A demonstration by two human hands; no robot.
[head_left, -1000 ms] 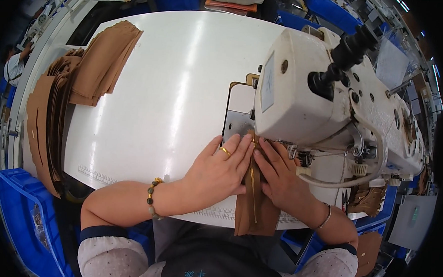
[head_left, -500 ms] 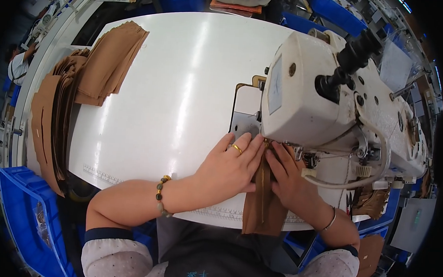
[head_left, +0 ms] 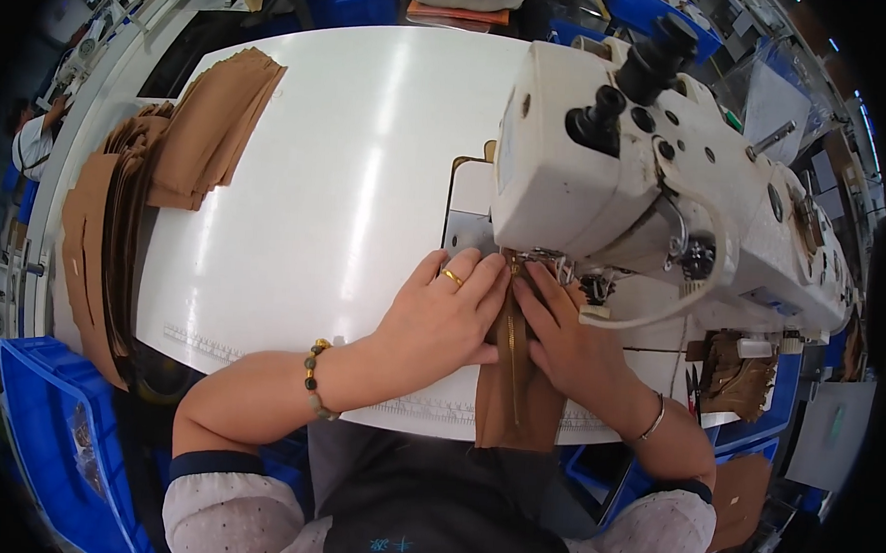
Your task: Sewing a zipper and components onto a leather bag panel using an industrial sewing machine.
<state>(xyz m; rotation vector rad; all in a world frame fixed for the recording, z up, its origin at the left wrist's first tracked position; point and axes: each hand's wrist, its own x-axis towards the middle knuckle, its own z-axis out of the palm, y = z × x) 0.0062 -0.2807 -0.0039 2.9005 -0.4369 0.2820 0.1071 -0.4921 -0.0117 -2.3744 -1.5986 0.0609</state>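
A brown fabric piece [head_left: 541,422] lies beneath the front of a white sewing machine [head_left: 558,187], its near end hanging slightly past the table edge. Down its middle runs a gold-toothed zipper [head_left: 511,360]. My left hand [head_left: 439,311], with a gold ring, rests flat along the fabric's left side, fingers stretched toward the presser foot area. Pressing on the right side is my right hand [head_left: 581,356], its fingers extended and slightly apart. Both sets of fingertips lie close to the zipper near the machine. The needle itself is hidden behind the machine head.
Stacked brown fabric pieces [head_left: 215,129] lie at the table's far left, beside another upright bundle [head_left: 94,248]. A blue bin [head_left: 54,436] stands at lower left. To the right are dark-handled scissors [head_left: 693,390] and more brown pieces [head_left: 736,377]. A ruler strip [head_left: 199,342] follows the near edge.
The view has shifted, so the machine sits further left in the picture. Both hands and the fabric have slid slightly forward, and more of the zipper shows between the hands.
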